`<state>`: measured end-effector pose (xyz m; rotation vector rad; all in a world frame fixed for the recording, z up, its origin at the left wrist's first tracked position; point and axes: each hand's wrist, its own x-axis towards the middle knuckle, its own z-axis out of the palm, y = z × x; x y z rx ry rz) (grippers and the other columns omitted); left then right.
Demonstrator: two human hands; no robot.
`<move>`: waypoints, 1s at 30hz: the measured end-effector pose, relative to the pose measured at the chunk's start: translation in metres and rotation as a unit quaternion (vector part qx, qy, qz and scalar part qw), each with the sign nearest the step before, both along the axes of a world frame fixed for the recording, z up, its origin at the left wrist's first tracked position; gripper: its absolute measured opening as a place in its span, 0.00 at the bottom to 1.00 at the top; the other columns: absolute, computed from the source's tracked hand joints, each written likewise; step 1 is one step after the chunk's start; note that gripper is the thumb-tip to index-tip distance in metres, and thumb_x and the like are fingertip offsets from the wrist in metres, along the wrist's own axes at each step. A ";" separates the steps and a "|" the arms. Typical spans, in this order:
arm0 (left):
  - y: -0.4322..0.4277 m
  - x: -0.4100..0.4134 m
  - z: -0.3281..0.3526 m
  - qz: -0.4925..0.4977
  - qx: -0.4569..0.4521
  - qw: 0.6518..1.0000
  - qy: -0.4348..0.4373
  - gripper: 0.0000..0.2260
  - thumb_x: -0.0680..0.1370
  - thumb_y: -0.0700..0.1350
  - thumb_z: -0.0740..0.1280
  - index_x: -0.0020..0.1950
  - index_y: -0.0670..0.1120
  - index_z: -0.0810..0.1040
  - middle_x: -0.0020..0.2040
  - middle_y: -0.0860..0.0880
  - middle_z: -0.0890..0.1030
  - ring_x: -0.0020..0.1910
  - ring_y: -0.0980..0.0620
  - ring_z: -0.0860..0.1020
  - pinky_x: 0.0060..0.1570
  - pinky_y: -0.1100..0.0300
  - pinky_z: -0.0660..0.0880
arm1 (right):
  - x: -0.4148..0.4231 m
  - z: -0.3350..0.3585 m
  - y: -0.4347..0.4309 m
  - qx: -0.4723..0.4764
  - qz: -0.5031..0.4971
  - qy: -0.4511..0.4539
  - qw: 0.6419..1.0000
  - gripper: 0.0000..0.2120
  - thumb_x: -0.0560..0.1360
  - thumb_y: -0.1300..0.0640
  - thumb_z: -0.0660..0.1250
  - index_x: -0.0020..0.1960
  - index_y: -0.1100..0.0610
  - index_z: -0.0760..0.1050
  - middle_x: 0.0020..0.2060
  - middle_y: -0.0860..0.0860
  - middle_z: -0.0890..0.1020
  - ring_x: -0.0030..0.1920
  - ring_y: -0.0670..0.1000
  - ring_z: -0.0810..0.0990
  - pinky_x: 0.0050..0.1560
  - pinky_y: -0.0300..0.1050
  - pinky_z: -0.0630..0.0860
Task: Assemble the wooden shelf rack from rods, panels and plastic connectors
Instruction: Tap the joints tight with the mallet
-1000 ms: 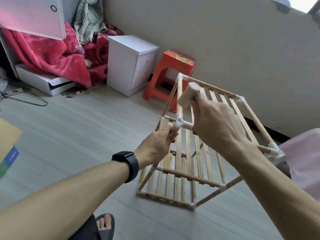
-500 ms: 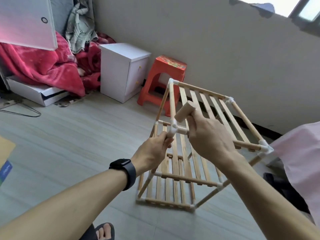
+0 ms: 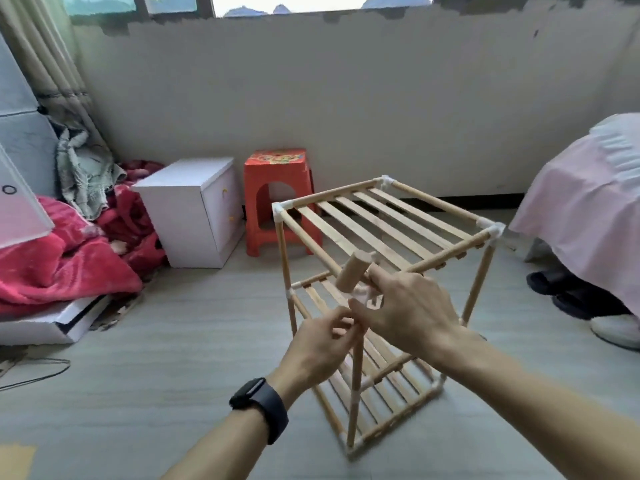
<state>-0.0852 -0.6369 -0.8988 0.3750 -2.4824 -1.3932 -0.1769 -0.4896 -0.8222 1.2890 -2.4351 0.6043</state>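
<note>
The wooden shelf rack [image 3: 381,230] stands upright on the floor, with slatted panels joined by rods and white plastic connectors [image 3: 493,232]. My left hand [image 3: 320,344] grips the near upright rod just under the near top corner. My right hand [image 3: 412,311] grips the handle of a small wooden mallet [image 3: 353,271], whose head sticks up over that corner. The near top connector is mostly hidden by my fingers.
A red plastic stool [image 3: 277,199] and a white bedside cabinet [image 3: 194,209] stand behind the rack by the wall. Red blankets [image 3: 59,261] lie at the left. A pink covered bed [image 3: 585,202] with shoes beneath is at the right.
The rack has been tipped from lying tilted to standing upright. My view has lifted toward the wall and window. Both hands stay at the near top corner, the mallet still held.
</note>
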 end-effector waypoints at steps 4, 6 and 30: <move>-0.018 -0.007 0.013 0.032 -0.118 0.992 0.026 0.03 0.79 0.51 0.70 0.49 0.60 0.80 0.44 0.63 0.82 0.45 0.65 0.81 0.48 0.64 0.80 | -0.020 -0.005 0.029 0.028 -0.009 0.009 1.000 0.17 0.76 0.33 0.63 0.50 0.47 0.72 0.39 0.47 0.79 0.35 0.48 0.76 0.30 0.35 0.60; -0.030 -0.015 0.025 0.114 -0.190 0.972 0.078 0.05 0.80 0.49 0.68 0.55 0.57 0.78 0.52 0.56 0.80 0.49 0.59 0.79 0.45 0.64 0.77 | -0.033 -0.008 0.047 0.024 0.001 0.000 1.000 0.24 0.72 0.29 0.58 0.51 0.48 0.74 0.42 0.46 0.79 0.36 0.48 0.75 0.31 0.35 0.61; -0.009 -0.028 0.010 0.112 -0.028 0.992 0.060 0.14 0.80 0.66 0.59 0.59 0.60 0.74 0.50 0.55 0.84 0.49 0.59 0.82 0.40 0.66 0.76 | -0.070 -0.002 0.053 -0.135 -0.077 -0.259 0.953 0.13 0.84 0.41 0.53 0.52 0.48 0.69 0.40 0.48 0.78 0.40 0.50 0.78 0.43 0.55 0.76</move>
